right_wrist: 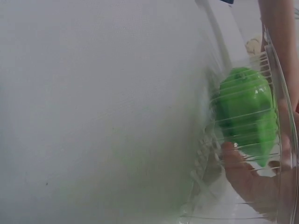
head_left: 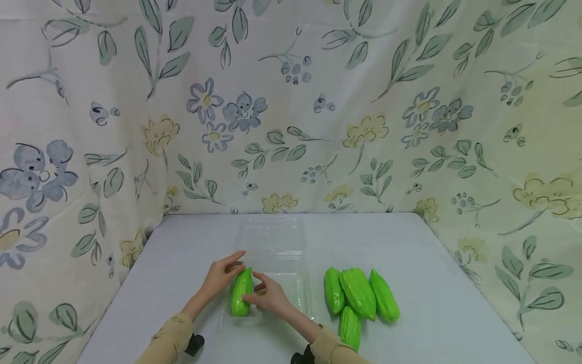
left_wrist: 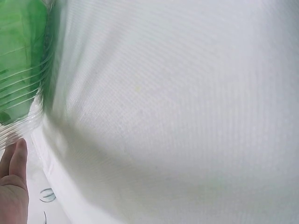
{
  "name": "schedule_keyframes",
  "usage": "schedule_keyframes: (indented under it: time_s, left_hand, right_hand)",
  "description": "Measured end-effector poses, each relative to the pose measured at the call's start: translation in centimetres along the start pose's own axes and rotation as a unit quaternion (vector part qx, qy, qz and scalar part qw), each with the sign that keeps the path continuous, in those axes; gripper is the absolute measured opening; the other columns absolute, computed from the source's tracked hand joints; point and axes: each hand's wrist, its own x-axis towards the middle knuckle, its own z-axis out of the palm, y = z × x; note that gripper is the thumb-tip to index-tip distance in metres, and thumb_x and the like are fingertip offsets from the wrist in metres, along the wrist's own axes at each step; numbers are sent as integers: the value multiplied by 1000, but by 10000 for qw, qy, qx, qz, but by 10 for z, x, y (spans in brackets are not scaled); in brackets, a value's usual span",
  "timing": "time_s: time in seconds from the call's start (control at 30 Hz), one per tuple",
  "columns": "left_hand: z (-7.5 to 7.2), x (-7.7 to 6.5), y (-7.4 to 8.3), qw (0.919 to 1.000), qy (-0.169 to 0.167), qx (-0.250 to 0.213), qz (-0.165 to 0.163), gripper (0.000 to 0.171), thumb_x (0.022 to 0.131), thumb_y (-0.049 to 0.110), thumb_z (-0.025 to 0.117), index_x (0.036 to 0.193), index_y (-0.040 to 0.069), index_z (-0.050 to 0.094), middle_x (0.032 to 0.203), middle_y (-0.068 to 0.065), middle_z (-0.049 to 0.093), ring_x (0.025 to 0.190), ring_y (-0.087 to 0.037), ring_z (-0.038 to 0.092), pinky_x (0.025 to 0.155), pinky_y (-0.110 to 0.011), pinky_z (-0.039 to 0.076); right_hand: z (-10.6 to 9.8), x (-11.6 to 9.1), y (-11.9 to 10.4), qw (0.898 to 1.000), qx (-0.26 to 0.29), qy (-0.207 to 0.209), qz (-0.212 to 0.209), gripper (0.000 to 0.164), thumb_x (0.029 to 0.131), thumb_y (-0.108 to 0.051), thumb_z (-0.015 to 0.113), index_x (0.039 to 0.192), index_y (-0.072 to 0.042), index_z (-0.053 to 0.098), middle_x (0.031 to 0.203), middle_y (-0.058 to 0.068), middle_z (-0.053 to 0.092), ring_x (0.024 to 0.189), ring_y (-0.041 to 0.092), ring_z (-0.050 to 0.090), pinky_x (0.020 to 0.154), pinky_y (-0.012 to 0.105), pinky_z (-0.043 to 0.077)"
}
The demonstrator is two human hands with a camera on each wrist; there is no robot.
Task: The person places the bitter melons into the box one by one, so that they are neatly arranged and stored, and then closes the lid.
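Note:
A green pepper (head_left: 242, 293) lies lengthwise along the left side of an opened clear plastic clamshell box (head_left: 297, 290). My left hand (head_left: 222, 273) is at its far tip, fingers extended and thumb close to the tip. From the right, my right hand (head_left: 273, 297) touches the same pepper with its thumb, the index finger near the far end. In the right wrist view the pepper (right_wrist: 247, 109) shows through the ribbed wall, with fingers (right_wrist: 240, 170) just below it. The left wrist view catches only part of the pepper (left_wrist: 21, 56) behind clear plastic.
Several more green peppers (head_left: 358, 293) lie grouped on the white table (head_left: 432, 303), right of the box. The box's lid (head_left: 273, 237) is folded back toward the floral curtain (head_left: 291, 106) behind. Black wrist-worn devices (head_left: 194, 345) show near the front edge.

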Motion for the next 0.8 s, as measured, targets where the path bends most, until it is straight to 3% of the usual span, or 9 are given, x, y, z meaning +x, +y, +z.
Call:
schedule_keyframes:
  time_s: [0.47,0.7,0.8]
  left_hand:
    - [-1,-1,1,10000,20,89,-5,45,89,15,66,131,5,57,129,-15,60,103,-29,67,85,-39,56]
    - [0,-1,0,10000,-43,-7,2,45,89,12,66,132,5,55,133,-15,57,106,-30,66,86,-38,56]
    - [0,-1,0,10000,-37,-53,-35,45,89,13,66,132,5,55,134,-14,57,106,-30,66,87,-38,55]
  right_hand:
    - [-17,-5,-9,9999,-131,-27,-6,68,84,-28,73,140,-3,43,123,22,60,108,36,61,79,44,56]
    - [-33,-11,-16,9997,-225,-27,-30,67,85,-29,72,141,-6,43,122,22,61,104,33,64,78,40,57]
    - [-43,-14,-19,9994,-262,-28,-234,66,85,-29,71,141,-7,44,122,22,60,103,33,64,78,39,58]
